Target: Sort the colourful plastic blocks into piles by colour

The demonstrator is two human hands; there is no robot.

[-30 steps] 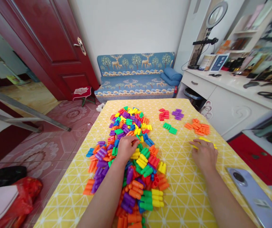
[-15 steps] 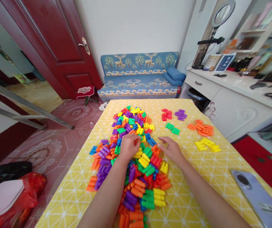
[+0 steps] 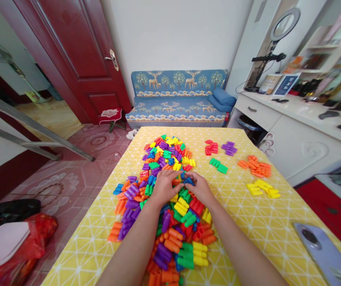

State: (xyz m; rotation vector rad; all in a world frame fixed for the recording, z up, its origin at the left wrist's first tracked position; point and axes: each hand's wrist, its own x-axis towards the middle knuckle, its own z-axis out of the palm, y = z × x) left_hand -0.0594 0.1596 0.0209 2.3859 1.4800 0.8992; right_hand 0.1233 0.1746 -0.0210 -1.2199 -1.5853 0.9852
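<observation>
Blue bullet-shaped blocks point(image 3: 189, 181) lie at the right hand's point(image 3: 202, 190) curled fingers; whether gripped, I cannot tell. Beside them, the left hand's point(image 3: 163, 186) fingers bend over the mixed block pile point(image 3: 182, 206), their grip hidden. Yellow blocks point(image 3: 263, 188) lie right of all fingers.

A yellow cloth point(image 3: 93, 238) with a white line pattern covered the table point(image 3: 262, 222). A mixed heap of colored plastic pieces point(image 3: 182, 206) ran from near the far edge down toward the near side, closer to the left edge. Toward the far right corner lay red pieces point(image 3: 211, 147) and purple pieces point(image 3: 229, 148), with green pieces point(image 3: 218, 165) farther in. Orange pieces point(image 3: 256, 167) and yellow pieces point(image 3: 262, 188) sat near the right edge, as did a pale blue phone point(image 3: 322, 246) nearer the front.
</observation>
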